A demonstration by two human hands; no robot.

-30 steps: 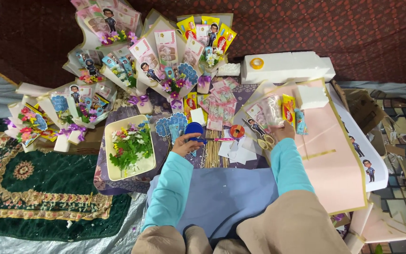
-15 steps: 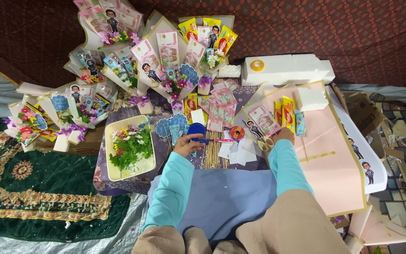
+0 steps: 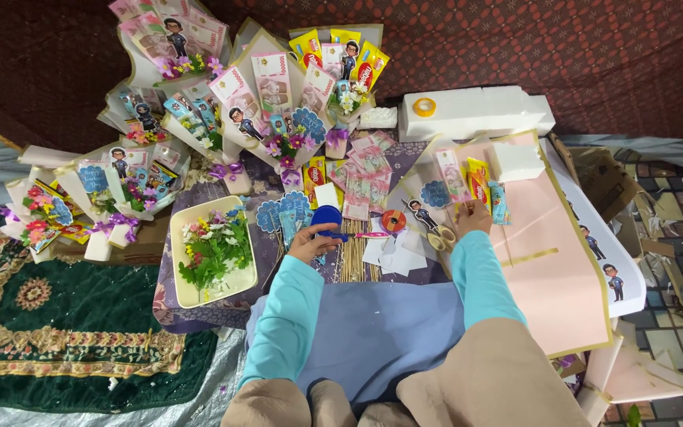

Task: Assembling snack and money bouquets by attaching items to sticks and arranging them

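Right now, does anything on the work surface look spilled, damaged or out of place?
Nothing looks spilled or broken. It is just crowded: paper scraps lie loose by the scissors, between the left hand and right hand, and the flower tray sits askew.

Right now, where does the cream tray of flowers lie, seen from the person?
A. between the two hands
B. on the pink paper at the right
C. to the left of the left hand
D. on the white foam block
C: the tray lies left of the left hand, far from the pink paper.
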